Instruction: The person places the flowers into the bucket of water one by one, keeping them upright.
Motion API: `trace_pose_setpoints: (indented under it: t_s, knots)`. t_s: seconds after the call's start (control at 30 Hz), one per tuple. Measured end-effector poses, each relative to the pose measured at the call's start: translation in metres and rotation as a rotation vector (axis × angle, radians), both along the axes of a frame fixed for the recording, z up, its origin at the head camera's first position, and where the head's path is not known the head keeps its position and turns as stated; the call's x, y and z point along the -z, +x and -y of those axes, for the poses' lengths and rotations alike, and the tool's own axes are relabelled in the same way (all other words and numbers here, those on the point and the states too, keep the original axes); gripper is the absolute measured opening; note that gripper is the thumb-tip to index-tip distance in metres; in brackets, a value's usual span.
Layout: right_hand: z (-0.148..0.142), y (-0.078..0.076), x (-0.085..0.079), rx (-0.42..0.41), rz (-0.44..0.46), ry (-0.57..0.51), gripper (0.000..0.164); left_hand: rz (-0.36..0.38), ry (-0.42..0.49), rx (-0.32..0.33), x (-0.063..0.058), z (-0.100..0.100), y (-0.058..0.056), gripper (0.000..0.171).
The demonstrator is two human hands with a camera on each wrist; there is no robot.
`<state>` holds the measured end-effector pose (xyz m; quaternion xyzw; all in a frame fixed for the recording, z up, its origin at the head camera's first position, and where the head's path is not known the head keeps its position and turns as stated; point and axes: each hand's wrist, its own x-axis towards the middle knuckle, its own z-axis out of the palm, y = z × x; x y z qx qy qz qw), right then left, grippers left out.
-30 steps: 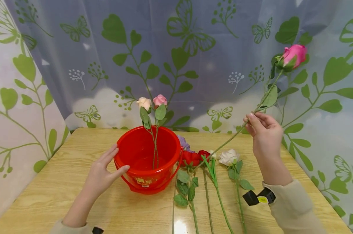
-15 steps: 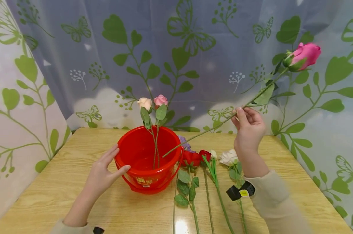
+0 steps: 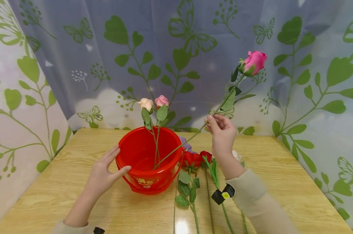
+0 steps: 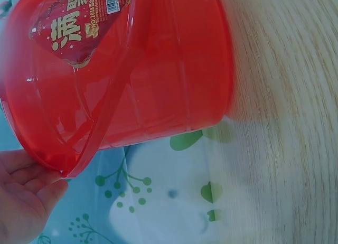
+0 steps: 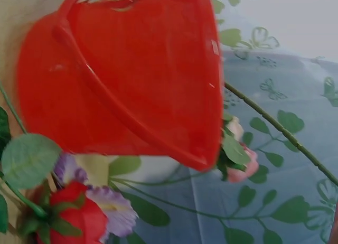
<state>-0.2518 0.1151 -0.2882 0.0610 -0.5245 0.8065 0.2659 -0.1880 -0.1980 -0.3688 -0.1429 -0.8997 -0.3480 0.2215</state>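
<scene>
Pale wood-grain table [image 3: 290,182]; butterfly-print curtain [image 3: 211,78] behind.

Two hands, a left hand [image 3: 101,174] and a right hand [image 3: 224,135]; one red bucket [image 3: 147,178]; one desk [image 3: 281,175]; across the upper half, three roses: one peach rose [image 3: 146,104], one light-pink rose [image 3: 162,100], one hot-pink rose [image 3: 254,62]; lower centre, two red flowers [image 3: 192,160], one purple flower [image 3: 186,144], at least one white flower [image 3: 236,156].

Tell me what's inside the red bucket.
Inside the red bucket stand stems of a peach rose and a pale pink rose, blooms above it. The hot-pink rose, in the right hand, dips its stem in. The near wall hides the nearest floor and, apparently, the stem ends.
</scene>
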Motion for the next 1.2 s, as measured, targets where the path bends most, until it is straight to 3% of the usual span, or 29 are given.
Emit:
trace_pose_setpoints:
  t_s: [0.27,0.5,1.2]
  knots:
    - [0.022,-0.001,0.013,-0.062,0.043,0.065,0.009,-0.012,0.003,0.007,0.002,0.0,-0.001,0.068]
    - [0.036,-0.003,0.021,-0.09,0.042,0.108,0.021,-0.001,0.002,0.003,0.002,0.0,0.0,0.068]
    - [0.053,-0.019,0.036,-0.128,0.153,0.273,0.018,0.0,0.011,0.007,0.001,0.0,0.0,0.067]
